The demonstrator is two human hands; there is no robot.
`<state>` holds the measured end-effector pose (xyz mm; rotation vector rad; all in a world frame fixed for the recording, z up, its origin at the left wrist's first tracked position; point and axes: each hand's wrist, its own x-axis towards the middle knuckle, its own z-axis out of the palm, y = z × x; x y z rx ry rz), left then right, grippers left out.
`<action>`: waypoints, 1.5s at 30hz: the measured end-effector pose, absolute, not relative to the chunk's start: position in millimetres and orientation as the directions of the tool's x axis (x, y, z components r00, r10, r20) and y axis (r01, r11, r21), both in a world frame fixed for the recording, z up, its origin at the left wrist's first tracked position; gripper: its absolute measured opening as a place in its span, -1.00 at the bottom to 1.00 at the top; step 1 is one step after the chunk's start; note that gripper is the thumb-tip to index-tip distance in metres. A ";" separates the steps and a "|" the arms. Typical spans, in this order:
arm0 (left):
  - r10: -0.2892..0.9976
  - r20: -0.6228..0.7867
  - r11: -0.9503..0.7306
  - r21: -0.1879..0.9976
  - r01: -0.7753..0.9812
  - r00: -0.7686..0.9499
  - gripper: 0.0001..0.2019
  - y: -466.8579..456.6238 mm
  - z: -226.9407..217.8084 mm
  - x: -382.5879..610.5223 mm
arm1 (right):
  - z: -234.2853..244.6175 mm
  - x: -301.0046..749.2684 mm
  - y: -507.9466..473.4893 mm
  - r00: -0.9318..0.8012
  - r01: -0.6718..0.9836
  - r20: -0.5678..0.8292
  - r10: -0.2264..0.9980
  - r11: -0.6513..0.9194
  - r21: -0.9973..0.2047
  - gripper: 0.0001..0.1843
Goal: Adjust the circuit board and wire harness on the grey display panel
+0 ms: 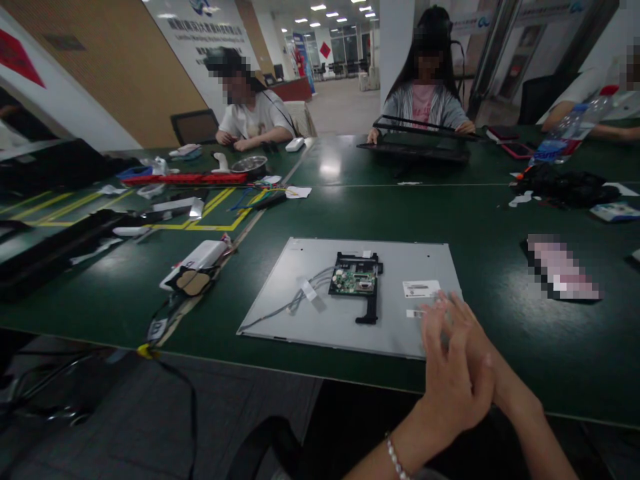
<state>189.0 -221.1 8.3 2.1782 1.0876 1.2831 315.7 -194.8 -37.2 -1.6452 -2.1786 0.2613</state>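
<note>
Head cam — L hand [453,377] on R hand [484,352] — panel [380,333] corner beneath.

Overlapping hands hide a corner of a grey panel [300,293].
The left hand [453,383] lies over the right hand [495,373], covering its palm, so how the right fingers are set cannot be told; the fingertips [440,310] are smeared by blur. Both hands hide the grey panel's near right corner. Print on the white label [421,288] and parts on the circuit board [353,280] are too small to make out. A flat thing [563,270] on the worktop [500,220] to the right is pixelated.
</note>
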 end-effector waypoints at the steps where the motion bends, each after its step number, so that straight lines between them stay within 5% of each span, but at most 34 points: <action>1: 0.774 0.565 -0.630 0.645 0.432 0.285 -0.36 -222.6 7.8 188.0 | -36.4 308.0 -194.5 -0.233 0.892 0.201 0.952 0.291 -0.345 -0.40; 19: 0.819 0.560 -0.526 0.640 0.561 0.128 -0.55 -225.7 17.9 150.4 | -27.3 236.7 -176.3 -0.217 0.956 0.123 0.968 0.237 -0.174 -0.29; 33: 0.728 0.681 -0.458 0.568 0.684 -0.077 -0.66 -186.3 30.3 71.4 | 6.4 197.0 -165.3 -0.242 0.934 0.060 0.969 0.249 -0.255 -0.28; 38: 0.788 0.615 -0.373 0.504 0.779 -0.020 -0.61 -160.4 31.2 39.8 | 8.7 192.6 -162.9 -0.243 0.928 0.050 0.969 0.248 -0.278 -0.26; 45: 0.943 0.321 -0.164 0.220 0.962 0.088 -0.51 -127.6 29.5 9.4 | 9.5 187.8 -161.7 -0.250 0.927 0.065 0.966 0.258 -0.272 -0.27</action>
